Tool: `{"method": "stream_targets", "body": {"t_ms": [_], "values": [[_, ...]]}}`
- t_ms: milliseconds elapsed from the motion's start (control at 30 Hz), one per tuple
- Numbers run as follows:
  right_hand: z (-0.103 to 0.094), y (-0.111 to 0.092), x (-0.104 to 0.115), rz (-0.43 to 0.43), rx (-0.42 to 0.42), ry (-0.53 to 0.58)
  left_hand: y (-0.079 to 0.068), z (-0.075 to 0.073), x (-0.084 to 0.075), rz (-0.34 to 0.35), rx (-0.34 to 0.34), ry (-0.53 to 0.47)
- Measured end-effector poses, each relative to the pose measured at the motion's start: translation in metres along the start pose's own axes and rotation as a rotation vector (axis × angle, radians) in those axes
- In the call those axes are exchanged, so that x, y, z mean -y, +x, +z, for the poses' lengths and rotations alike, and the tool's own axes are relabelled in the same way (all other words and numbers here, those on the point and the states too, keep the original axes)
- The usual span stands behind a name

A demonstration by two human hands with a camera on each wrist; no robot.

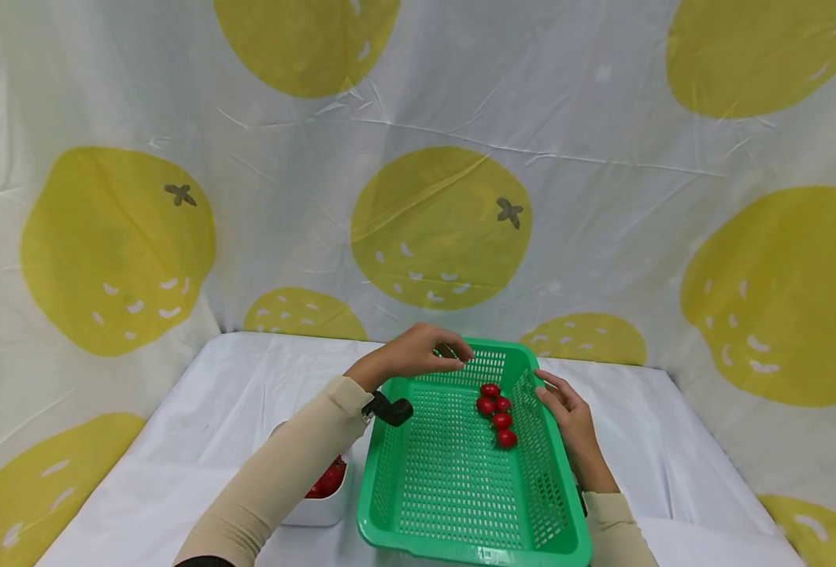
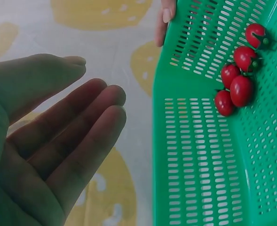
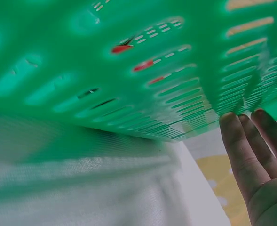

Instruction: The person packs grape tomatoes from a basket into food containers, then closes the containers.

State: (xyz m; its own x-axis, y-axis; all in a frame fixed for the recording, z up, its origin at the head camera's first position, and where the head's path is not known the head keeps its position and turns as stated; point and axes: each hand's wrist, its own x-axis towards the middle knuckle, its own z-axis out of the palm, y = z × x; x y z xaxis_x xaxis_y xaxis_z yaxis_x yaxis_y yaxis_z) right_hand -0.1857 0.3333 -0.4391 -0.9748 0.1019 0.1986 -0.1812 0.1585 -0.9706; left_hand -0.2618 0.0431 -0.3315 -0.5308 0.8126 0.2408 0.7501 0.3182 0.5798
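Observation:
A green perforated plastic basket [image 1: 418, 542] stands in front of me. Several red cherry tomatoes [image 1: 501, 422] lie in a loose line along its right side, some with green stems. My left hand [image 1: 421, 352] hovers over the basket's far left part, its fingers loosely bent, with nothing between thumb and fingers in the left wrist view. At the right rim, my right hand [image 1: 569, 417] touches the basket with extended fingers. The right wrist view shows those fingertips [image 3: 228, 117] against the outer wall. Bits of tomato show red through the slots there.
A white container [image 1: 319, 513] with red fruit [image 1: 329, 479] in it stands left of the basket, partly hidden by my left forearm. White cloth [image 1: 177, 441] covers the table. A curtain [image 1: 588, 236] printed with yellow fruit hangs behind and at both sides.

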Motion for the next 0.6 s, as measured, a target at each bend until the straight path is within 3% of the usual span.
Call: {"method": "stream_targets", "body": {"t_ms": [300, 600], "values": [[-0.001, 0.003, -0.001, 0.012, -0.006, -0.037, 0.035, 0.02, 0.006, -0.016, 0.015, -0.075], [-0.007, 0.013, -0.029, 0.007, -0.009, -0.006, 0.056, 0.043, 0.016, -0.128, 0.03, -0.115]]}}
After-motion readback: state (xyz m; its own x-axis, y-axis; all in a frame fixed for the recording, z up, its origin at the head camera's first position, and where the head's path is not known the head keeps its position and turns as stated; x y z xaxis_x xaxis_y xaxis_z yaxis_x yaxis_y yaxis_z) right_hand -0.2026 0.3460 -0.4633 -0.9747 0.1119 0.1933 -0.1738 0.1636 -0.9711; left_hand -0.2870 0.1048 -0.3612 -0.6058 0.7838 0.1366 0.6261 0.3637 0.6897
